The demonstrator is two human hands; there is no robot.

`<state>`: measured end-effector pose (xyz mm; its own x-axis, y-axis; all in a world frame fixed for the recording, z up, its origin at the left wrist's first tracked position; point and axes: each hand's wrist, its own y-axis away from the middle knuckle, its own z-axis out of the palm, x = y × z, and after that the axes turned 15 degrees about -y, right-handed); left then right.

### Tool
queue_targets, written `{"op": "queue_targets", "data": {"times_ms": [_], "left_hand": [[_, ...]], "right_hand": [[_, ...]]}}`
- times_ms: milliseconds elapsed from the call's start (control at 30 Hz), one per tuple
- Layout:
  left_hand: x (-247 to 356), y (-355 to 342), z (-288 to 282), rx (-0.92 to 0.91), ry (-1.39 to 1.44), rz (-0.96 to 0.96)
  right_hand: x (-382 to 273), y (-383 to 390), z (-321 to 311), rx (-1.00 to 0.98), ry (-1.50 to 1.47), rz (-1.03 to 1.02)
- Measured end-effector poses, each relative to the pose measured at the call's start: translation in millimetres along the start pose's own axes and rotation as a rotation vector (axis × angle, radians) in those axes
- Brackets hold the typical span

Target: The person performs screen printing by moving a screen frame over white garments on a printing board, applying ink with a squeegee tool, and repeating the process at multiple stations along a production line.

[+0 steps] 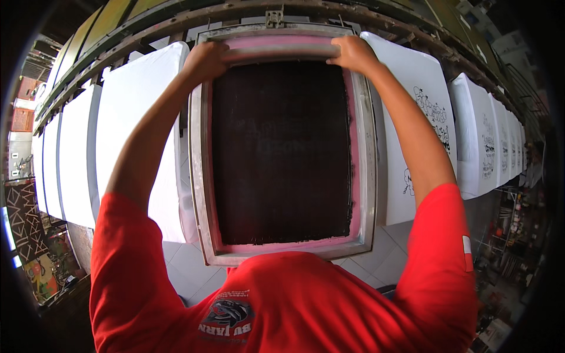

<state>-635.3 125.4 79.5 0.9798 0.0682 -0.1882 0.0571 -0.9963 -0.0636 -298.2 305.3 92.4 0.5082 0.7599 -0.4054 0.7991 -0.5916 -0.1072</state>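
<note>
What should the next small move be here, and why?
Probably draw the squeegee toward the body: the left hand and right hand hold its ends near the frame's far side, and the black area lies on its near side.

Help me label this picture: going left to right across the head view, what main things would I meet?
Narrower blank white panels, wide blank white panel, left hand, squeegee, right hand, wide printed white panel, narrower printed white panels.

The head-worn fisheye looks down, close over the red shirt [329, 306] and screen frame [366, 176].
</note>
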Motion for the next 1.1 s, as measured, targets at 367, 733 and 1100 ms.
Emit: {"op": "queue_targets", "data": {"times_ms": [367,733,1100], "left_hand": [[53.5,165.4,-117.2,0.089,0.034,-0.005],[176.4,436.3,-93.6,-0.002,0.29,0.027],[162.7,376.5,-34.4,0.271,0.158,0.015]], "right_hand": [[-144.1,162.8,-76.3,0.073,0.023,0.075],[-240.9,432.0,41.2,0.128,-0.097,0.122],[-191.6,368.5,69.7,0.242,-0.031,0.037]]}}
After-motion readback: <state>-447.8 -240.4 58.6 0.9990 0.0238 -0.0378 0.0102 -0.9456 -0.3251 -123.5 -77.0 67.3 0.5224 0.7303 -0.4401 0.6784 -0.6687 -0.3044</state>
